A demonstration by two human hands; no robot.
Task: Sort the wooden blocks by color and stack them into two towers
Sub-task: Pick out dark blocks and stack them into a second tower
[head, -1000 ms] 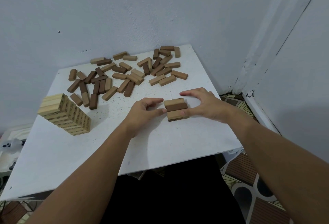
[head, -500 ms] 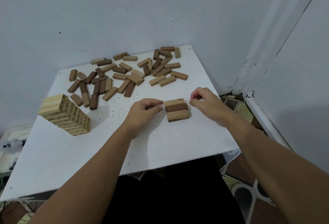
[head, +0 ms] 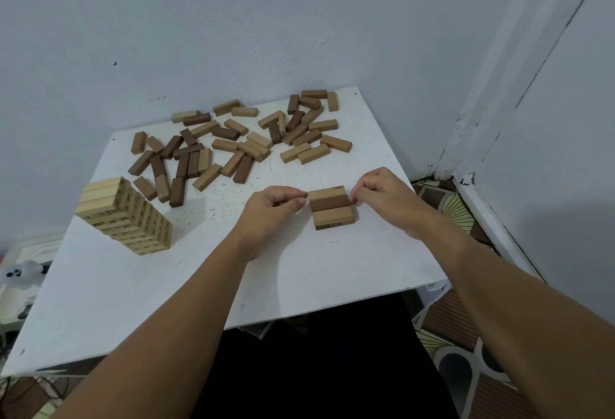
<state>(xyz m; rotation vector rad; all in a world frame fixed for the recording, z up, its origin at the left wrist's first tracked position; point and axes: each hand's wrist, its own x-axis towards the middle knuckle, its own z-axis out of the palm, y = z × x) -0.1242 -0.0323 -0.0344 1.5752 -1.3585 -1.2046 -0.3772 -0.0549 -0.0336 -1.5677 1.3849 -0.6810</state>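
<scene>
At nine o'clock on the bench stands the pale tower. Your left hand and right hand, both curled and holding nothing, flank the small brown stack near center. Loose blocks at twelve look light and rigid; pinch their long sides.

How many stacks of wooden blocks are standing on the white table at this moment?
2. A tall pale tower stands near the table's left edge. A low brown stack sits near the right side, between the left hand and right hand. Its lower layers are partly hidden.
</scene>
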